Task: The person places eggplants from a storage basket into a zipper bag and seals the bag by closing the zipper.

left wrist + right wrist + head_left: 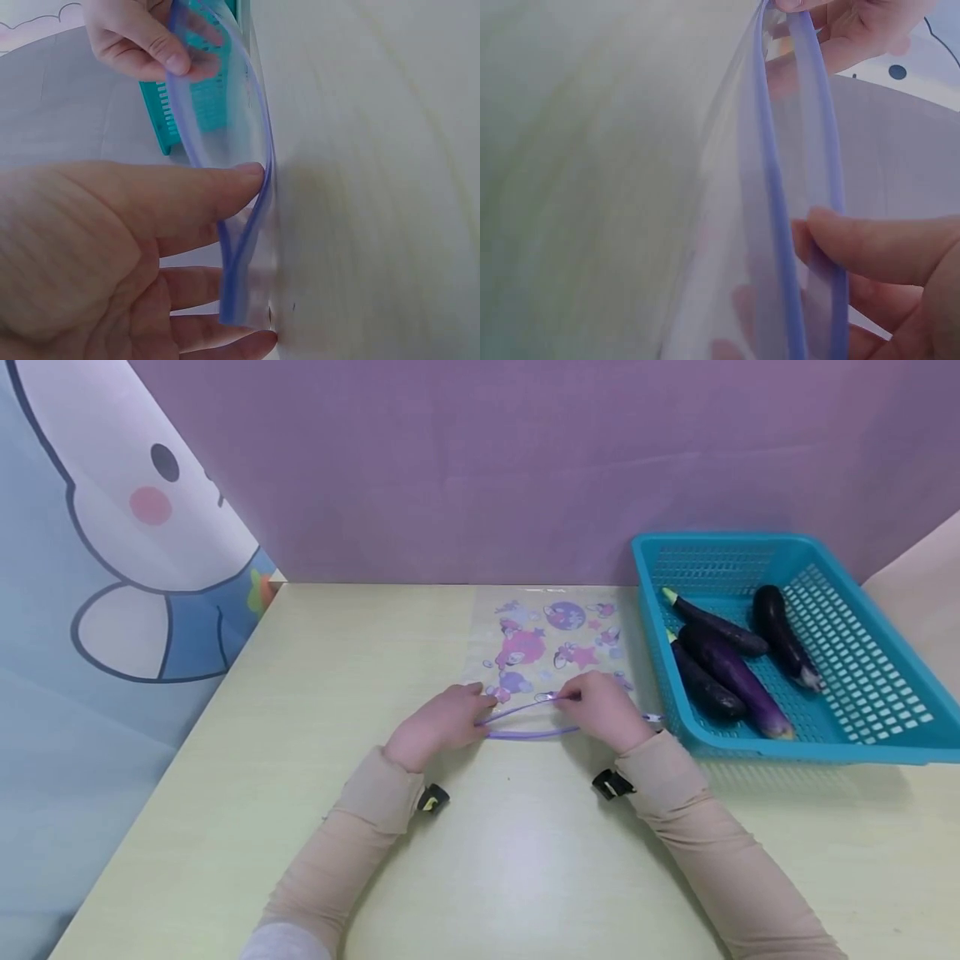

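A clear plastic zip bag (pixel 564 617) with pink and purple cartoon prints lies on the table, its purple-edged mouth towards me. At the mouth's left end is my left hand (pixel 447 723). In the left wrist view its thumb (pixel 232 187) crosses the zip strip (pixel 233 296), the other fingers being partly hidden behind the bag. My right hand (pixel 602 708) pinches the upper zip strip (pixel 821 127) between thumb and fingers. The two strips stand apart between the hands, so the mouth gapes.
Right of the bag stands a blue plastic basket (pixel 847 753) holding several dark purple eggplants (pixel 731 672). A purple cloth (pixel 450 468) hangs behind the table (pixel 360 652), and a cartoon-printed cloth (pixel 112 735) is at the left.
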Tool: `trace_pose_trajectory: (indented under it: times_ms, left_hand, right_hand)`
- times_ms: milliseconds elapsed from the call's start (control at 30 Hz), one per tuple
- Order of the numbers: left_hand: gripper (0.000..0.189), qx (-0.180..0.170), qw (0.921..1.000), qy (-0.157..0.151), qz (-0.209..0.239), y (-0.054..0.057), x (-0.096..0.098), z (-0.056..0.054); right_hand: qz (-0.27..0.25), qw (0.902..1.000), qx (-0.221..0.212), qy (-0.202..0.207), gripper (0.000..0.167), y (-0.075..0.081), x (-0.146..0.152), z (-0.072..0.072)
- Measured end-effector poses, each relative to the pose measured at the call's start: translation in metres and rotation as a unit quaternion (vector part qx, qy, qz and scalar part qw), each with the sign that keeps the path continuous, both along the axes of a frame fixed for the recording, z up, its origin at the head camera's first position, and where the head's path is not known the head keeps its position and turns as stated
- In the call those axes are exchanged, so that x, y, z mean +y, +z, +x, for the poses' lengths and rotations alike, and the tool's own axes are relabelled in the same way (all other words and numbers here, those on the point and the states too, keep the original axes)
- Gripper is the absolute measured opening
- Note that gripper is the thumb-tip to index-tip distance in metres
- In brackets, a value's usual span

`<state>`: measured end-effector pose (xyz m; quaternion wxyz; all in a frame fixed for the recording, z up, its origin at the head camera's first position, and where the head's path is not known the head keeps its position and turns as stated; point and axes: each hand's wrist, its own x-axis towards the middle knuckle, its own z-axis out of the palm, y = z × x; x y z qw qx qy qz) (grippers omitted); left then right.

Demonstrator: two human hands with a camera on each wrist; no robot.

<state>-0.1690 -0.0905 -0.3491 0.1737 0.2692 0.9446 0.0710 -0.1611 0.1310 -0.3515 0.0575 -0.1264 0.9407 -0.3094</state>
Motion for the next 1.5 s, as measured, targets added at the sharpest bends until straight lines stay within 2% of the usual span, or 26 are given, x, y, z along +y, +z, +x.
trace_pose_trajectory:
  times_ms: [200,367,633,867,967,1033,1167,1267,1367,1500]
  left_hand:
    - [0.046,0.008,0.9999,-0.002,0.008,-0.003,-0.001,-0.002]
    - [0.039,0.009,0.9997,0.006,0.024,-0.003,-0.001,-0.003]
    - [0.061,0.007,0.9984,0.015,0.054,-0.005,0.002,-0.006]
    - [0.058,0.039,0.9924,0.028,0.113,-0.006,0.001,-0.009]
    - [0.050,0.068,0.9823,0.042,0.169,-0.008,0.000,-0.012]
    - [0.041,0.087,0.9713,0.051,0.215,-0.010,-0.001,-0.015]
    - [0.021,0.105,0.9432,0.076,0.306,-0.015,-0.001,-0.019]
    - [0.013,0.108,0.9190,0.103,0.365,-0.018,0.001,-0.022]
    - [0.013,0.116,0.9006,0.126,0.400,-0.020,0.006,-0.026]
    - [0.014,0.111,0.8852,0.150,0.426,-0.019,0.013,-0.029]
  right_hand:
    - [-0.032,0.9987,0.026,-0.030,0.016,0.003,-0.001,0.000]
    - [-0.079,0.9929,0.067,-0.058,0.015,0.004,-0.004,0.001]
    - [-0.150,0.9749,0.141,-0.084,0.013,0.004,-0.006,0.002]
    - [-0.167,0.9718,0.140,-0.091,0.012,0.004,-0.007,0.002]
    - [-0.168,0.9716,0.139,-0.092,0.013,0.004,-0.007,0.001]
    - [-0.169,0.9711,0.139,-0.095,0.013,0.003,-0.007,0.001]
    - [-0.167,0.9714,0.137,-0.099,0.013,0.002,-0.006,0.001]
    - [-0.165,0.9723,0.134,-0.098,0.012,0.000,-0.005,0.001]
    - [-0.167,0.9720,0.132,-0.100,0.012,-0.002,-0.005,0.000]
    - [-0.175,0.9699,0.134,-0.103,0.013,-0.003,-0.004,-0.002]
